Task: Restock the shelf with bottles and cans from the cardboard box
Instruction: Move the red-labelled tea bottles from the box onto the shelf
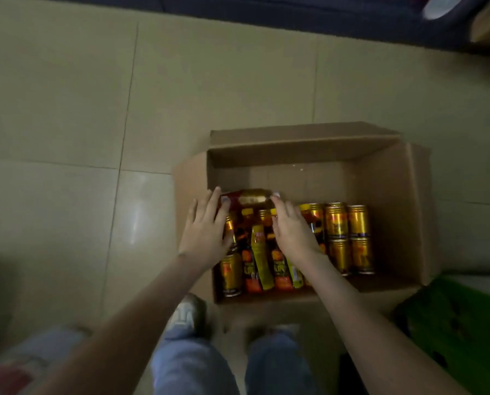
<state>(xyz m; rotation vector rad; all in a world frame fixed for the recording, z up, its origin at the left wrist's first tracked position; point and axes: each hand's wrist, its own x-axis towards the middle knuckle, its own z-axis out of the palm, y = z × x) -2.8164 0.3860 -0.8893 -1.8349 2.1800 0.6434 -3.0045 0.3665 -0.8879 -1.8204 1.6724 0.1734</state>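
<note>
Box 1 | gold cans at right 4 | left grip, right grip: fingers straight, touching one lying bottle

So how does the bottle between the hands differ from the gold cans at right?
The bottle lies crosswise, left hand and right hand at its ends; the gold cans sit in two rows, untouched. The bottle shows red; the cans look mostly gold. Both are inside the cardboard box.

Pale glossy floor tiles carry an open cardboard box. A green object sits just beside the box's near right corner.
</note>
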